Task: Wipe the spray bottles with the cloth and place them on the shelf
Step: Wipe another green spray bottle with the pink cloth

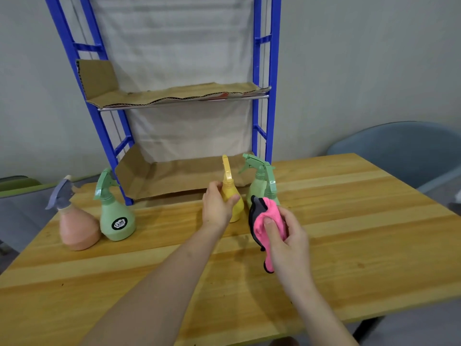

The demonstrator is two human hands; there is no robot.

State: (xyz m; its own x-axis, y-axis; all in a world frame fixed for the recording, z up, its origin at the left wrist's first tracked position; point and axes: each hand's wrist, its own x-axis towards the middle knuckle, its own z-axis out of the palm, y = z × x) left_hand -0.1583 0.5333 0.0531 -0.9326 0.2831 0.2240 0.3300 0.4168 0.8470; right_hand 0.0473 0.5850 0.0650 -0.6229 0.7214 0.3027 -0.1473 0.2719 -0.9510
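Note:
My left hand (217, 205) grips the neck of a yellow spray bottle (235, 206) that stands upright on the wooden table (349, 233). Just to its right, my right hand (287, 236) holds a bunched pink cloth with a dark edge (264, 221), close to the bottle but apart from it. Two green spray bottles (259, 186) stand right behind the cloth. At the left stand another green bottle with a black label (116, 218) and a peach bottle with a grey trigger (76, 228). The blue shelf rack (259, 121) rises behind, with cardboard on its lower shelf (179, 176) and upper shelf (174, 93).
A grey-blue chair (399, 148) stands past the table's right far corner. A green seat edge (20, 186) shows at the far left. A pale sheet hangs behind the rack, in front of a grey wall.

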